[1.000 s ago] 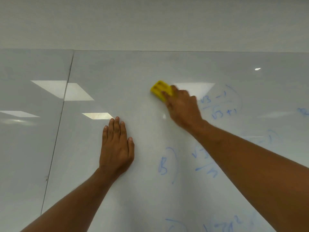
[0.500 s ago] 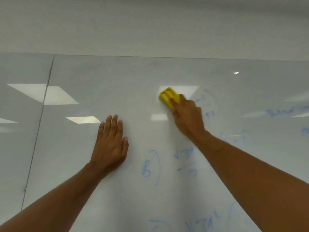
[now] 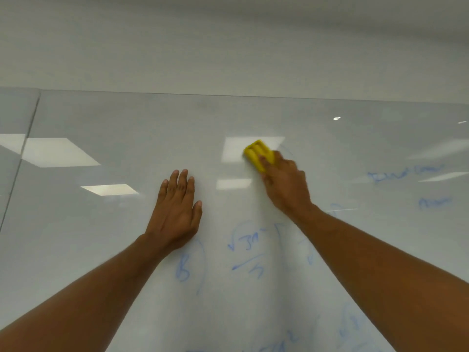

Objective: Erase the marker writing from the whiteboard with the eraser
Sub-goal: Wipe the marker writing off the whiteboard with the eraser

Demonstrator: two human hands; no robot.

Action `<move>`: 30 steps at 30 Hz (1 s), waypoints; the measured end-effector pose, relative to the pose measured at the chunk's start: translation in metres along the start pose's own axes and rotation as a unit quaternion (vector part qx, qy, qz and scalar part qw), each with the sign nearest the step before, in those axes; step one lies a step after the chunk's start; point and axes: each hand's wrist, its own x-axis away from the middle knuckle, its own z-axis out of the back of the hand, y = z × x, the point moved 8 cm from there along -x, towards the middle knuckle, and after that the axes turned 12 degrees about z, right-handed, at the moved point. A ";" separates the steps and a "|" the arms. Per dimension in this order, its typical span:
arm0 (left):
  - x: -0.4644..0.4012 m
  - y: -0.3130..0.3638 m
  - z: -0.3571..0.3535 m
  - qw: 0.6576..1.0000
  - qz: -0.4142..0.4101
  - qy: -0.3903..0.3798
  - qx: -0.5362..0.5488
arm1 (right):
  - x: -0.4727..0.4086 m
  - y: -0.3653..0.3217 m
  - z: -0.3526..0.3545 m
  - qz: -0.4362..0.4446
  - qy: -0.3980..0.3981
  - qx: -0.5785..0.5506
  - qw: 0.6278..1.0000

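Note:
A glossy whiteboard (image 3: 127, 237) fills the view. My right hand (image 3: 286, 186) grips a yellow eraser (image 3: 257, 153) and holds it against the board near its upper middle. My left hand (image 3: 177, 212) rests flat on the board, fingers straight, to the left of the eraser. Blue marker writing (image 3: 248, 255) lies below the hands: a "B" with a bracket and a square-root fraction. More faint blue writing (image 3: 406, 174) sits at the right, and some runs along the bottom edge. My right forearm hides part of the writing.
A vertical seam (image 3: 19, 161) separates this board from another panel at the far left. A plain pale wall (image 3: 228, 47) rises above the board's top edge. Ceiling lights reflect as bright patches on the board.
The eraser has swept right over the fraction beside my right hand, and that writing is now almost gone. The view has shifted right. My left hand stays flat on the board.

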 end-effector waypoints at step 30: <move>-0.033 0.059 -0.022 0.999 0.028 -0.042 -0.006 | 0.003 0.093 -0.002 -0.116 0.012 0.001 0.993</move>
